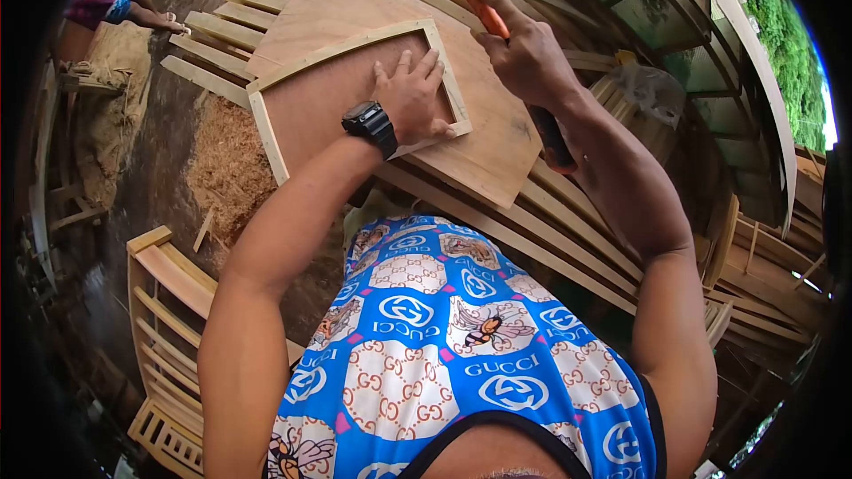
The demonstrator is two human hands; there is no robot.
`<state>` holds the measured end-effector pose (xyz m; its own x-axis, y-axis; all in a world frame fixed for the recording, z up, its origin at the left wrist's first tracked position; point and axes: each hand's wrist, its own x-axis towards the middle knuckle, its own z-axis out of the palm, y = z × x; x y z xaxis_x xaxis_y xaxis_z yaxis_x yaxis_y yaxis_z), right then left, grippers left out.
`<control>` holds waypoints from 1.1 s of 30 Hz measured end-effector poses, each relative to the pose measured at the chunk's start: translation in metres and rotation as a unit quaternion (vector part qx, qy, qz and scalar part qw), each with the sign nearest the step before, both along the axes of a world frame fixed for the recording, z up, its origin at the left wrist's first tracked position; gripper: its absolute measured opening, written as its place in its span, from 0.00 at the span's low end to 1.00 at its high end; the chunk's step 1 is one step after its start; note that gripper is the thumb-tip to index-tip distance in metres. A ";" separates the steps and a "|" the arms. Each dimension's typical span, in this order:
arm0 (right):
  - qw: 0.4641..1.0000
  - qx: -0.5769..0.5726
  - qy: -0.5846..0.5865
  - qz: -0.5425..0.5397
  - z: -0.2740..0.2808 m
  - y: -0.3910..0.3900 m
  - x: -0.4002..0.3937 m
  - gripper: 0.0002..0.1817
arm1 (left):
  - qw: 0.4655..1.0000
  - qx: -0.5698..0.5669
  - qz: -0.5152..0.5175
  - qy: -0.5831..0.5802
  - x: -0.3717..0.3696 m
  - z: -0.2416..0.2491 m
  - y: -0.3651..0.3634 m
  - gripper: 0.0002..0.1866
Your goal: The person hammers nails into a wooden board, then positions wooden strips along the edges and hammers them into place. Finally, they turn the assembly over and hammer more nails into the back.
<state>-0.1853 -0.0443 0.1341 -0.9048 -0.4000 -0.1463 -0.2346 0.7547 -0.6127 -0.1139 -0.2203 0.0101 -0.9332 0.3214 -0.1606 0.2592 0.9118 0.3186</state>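
Note:
My left hand (411, 99) lies flat with its fingers spread on a shallow wooden frame (333, 51) that has a reddish-brown plywood panel (311, 115) inside its rim. A black wristwatch (370, 127) is on that wrist. Under the frame is a larger light plywood sheet (493, 137). Held up to the right of the frame, my right hand (532, 53) is wrapped around a claw hammer (479, 2) with an orange and black handle. The hammer's head is raised at the top, apart from the frame.
Long wooden slats (226, 34) lie beneath the plywood sheet. Wood shavings (229, 155) cover the floor at left, near a slatted wooden chair (169, 302). Another person's legs (146, 13) show at upper left. A clear plastic bag (646, 89) sits at right.

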 end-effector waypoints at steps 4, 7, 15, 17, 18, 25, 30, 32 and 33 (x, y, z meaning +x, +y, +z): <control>0.984 0.130 -0.102 0.061 0.040 -0.008 -0.012 0.35 | 1.000 0.003 0.000 0.016 0.001 -0.001 0.004 0.60; 0.982 0.141 -0.116 0.045 0.041 -0.008 -0.015 0.34 | 1.000 -0.001 -0.002 0.006 0.003 0.005 0.003 0.60; 0.986 0.122 -0.032 0.110 0.012 0.011 -0.013 0.32 | 1.000 0.020 0.004 0.016 0.004 0.003 0.005 0.60; 0.985 0.071 0.076 0.139 0.010 0.010 -0.010 0.32 | 1.000 0.021 0.005 0.004 0.003 0.004 0.004 0.61; 0.995 0.050 0.035 0.080 0.011 0.006 -0.003 0.32 | 1.000 0.022 0.007 0.003 0.003 0.003 0.005 0.61; 0.988 0.125 -0.017 0.091 0.008 0.022 -0.004 0.35 | 1.000 0.018 0.002 0.019 0.004 0.003 0.005 0.60; 0.997 0.049 0.013 0.049 -0.012 0.018 0.010 0.36 | 1.000 0.000 -0.005 0.006 0.003 0.007 0.004 0.62; 0.990 0.080 0.024 0.110 -0.021 0.025 0.003 0.35 | 1.000 0.004 -0.002 -0.003 0.001 0.008 0.004 0.61; 0.990 0.081 0.029 0.114 -0.020 0.028 -0.003 0.35 | 1.000 0.005 0.002 0.001 -0.002 0.006 0.004 0.61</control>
<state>-0.1883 -0.0159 0.1142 -0.8025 -0.5700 -0.1760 -0.4410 0.7655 -0.4685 -0.1160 -0.2162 0.0162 -0.9349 0.3193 -0.1548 0.2567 0.9097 0.3263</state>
